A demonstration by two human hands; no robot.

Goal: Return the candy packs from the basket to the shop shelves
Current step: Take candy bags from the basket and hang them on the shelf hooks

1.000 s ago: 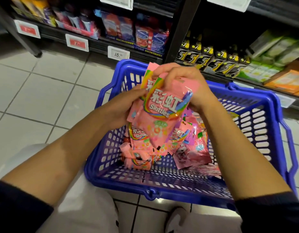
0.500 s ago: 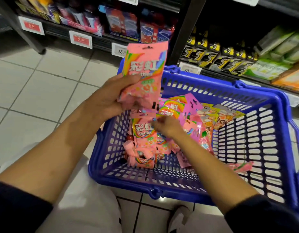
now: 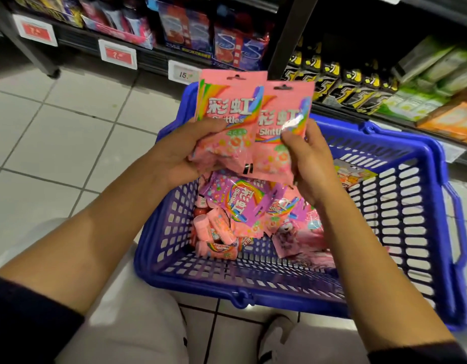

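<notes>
A blue plastic basket (image 3: 416, 206) stands on the tiled floor in front of me. Several pink and purple Skittles packs (image 3: 240, 203) lie piled in its left half. Above the basket, my left hand (image 3: 179, 151) grips a small stack of pink Skittles packs (image 3: 227, 109) by their lower ends. My right hand (image 3: 308, 164) pinches one more pink Skittles pack (image 3: 282, 119) upright, its left edge overlapping the stack. The low shop shelves (image 3: 153, 59) run along the top of the view behind the basket.
The shelves hold candy bags (image 3: 235, 46) on the left, black-and-yellow gum boxes (image 3: 342, 82) and green and orange boxes (image 3: 431, 101) on the right. Price tags (image 3: 116, 53) line the shelf edge. A dark upright post (image 3: 287, 35) divides the shelves. My knees are at the bottom.
My right hand dipped into the basket, came up with another pink pack and brought it beside the stack in my left hand. The left hand has kept its packs raised.
</notes>
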